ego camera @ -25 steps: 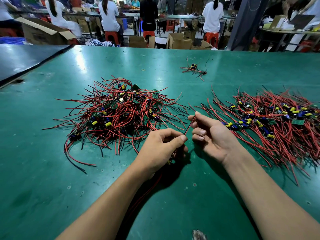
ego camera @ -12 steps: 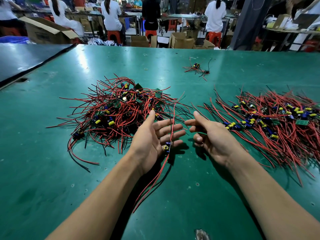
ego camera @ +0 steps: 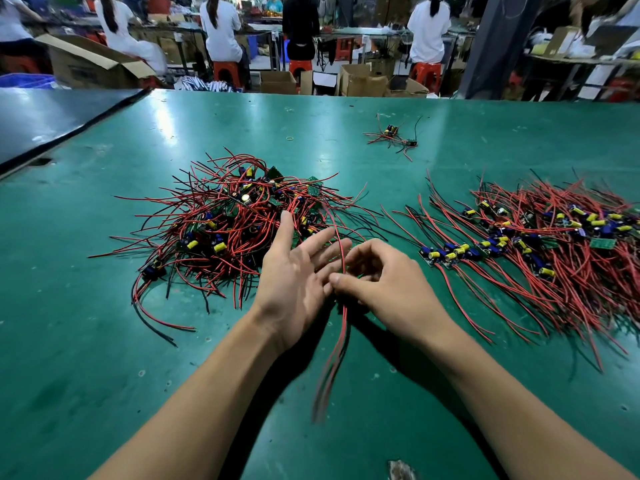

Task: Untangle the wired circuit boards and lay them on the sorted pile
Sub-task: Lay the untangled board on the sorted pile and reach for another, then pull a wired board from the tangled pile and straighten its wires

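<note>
Tangle (ego camera: pixel 239 230) is sitting on the table (ego camera: pixel 86 358), red & black wires sticking out every way, boards buried inside. Just right of the tangle's near edge, L hand (ego camera: pixel 294 282) is hovering palm-up, fingers (ego camera: pixel 317 240) straight & fanned, thumb pointing back at the tangle. It's gripping nothing, tho the fingertips look to be brushing the leads (ego camera: pixel 341 251). Those red leads are rising past the tangle's right fringe & trailing down toward the viewer, lower ends blurred. Their board is prob. tucked btwn the two hands, can't tell for sure. Next right, R hand (ego camera: pixel 384 285) is arching over w/ fingers curled, thumb & forefinger pinching the leads approx. mid-length. Well right of the tangle, the pile (ego camera: pixel 540 244) is lying w/ its wires combed roughly one way

Step, as I'm reading it: one wired board looks free of the tangle & R hand is taking charge of it, not yet laid down. Next move is calling for R hand to carry it right, away from the tangle, watching that the upper lead isn't snagging the fringe, then lay it parallel w/ the pile. L hand is free to go back to the tangle for another
</note>
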A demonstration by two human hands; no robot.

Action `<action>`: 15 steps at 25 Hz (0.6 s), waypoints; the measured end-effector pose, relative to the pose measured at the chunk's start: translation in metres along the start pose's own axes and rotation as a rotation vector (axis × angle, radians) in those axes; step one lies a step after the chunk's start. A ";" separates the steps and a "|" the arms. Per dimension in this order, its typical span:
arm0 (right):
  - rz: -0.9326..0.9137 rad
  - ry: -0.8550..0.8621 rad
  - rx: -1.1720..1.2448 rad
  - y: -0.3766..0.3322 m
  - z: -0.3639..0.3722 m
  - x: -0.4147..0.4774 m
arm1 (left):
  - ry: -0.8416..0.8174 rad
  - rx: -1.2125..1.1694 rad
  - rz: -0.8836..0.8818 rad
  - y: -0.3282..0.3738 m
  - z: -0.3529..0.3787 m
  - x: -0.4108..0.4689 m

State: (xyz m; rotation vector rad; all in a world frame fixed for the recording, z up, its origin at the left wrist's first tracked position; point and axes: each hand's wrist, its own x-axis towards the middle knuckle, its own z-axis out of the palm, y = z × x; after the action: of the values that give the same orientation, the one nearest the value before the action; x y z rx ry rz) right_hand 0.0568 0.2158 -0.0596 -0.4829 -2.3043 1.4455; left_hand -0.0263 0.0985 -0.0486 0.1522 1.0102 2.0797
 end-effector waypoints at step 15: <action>-0.205 0.251 -0.526 0.029 -0.047 0.022 | 0.414 1.127 0.436 -0.013 -0.015 0.001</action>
State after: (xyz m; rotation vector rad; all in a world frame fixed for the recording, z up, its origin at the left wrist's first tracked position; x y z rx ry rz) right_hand 0.0625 0.2747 -0.0647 -0.5164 -2.4230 0.6337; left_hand -0.0252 0.0950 -0.0677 0.5541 2.4987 1.6591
